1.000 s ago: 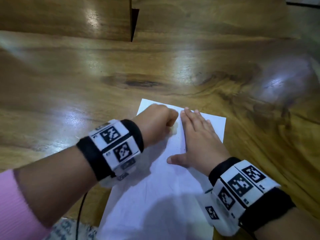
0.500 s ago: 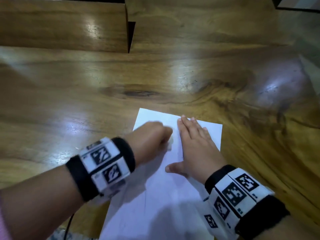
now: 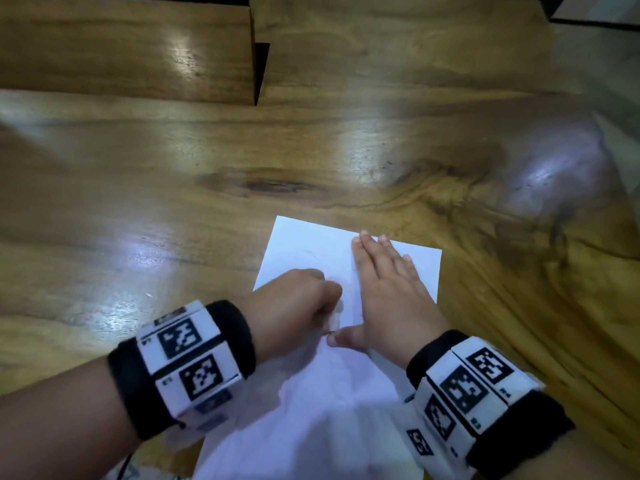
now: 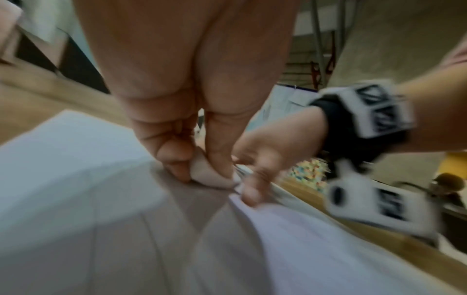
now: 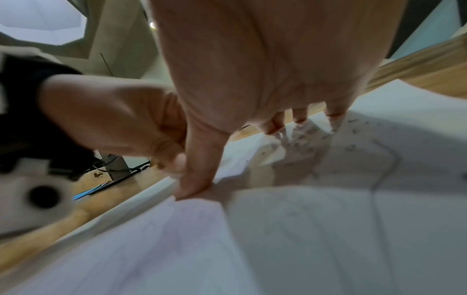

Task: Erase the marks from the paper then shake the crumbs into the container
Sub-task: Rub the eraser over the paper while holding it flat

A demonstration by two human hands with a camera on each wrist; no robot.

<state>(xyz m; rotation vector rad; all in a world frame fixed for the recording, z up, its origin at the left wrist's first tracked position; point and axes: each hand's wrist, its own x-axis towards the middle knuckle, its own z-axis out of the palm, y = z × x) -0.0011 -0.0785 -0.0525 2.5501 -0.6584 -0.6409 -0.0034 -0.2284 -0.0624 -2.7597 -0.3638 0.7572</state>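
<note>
A white sheet of paper (image 3: 311, 403) lies on the wooden table (image 3: 173, 220). My left hand (image 3: 298, 306) pinches a small white eraser (image 4: 209, 173) between thumb and fingers and holds it down on the paper (image 4: 76, 179). My right hand (image 3: 384, 292) lies flat beside it, fingers straight, pressing the sheet, its thumb close to the eraser. In the right wrist view a faint pencil line (image 5: 386, 165) and dark eraser crumbs (image 5: 303, 139) show on the paper (image 5: 328, 229) near the fingertips (image 5: 333, 115). No container is in view.
A raised wooden block (image 3: 131, 46) with a dark gap beside it stands at the back left of the table. A dark-framed edge (image 3: 595, 15) shows at the top right. The paper runs off the table's near edge toward me.
My left hand has slid the eraser back along the paper toward me, down to my right thumb. The right hand stays flat on the sheet.
</note>
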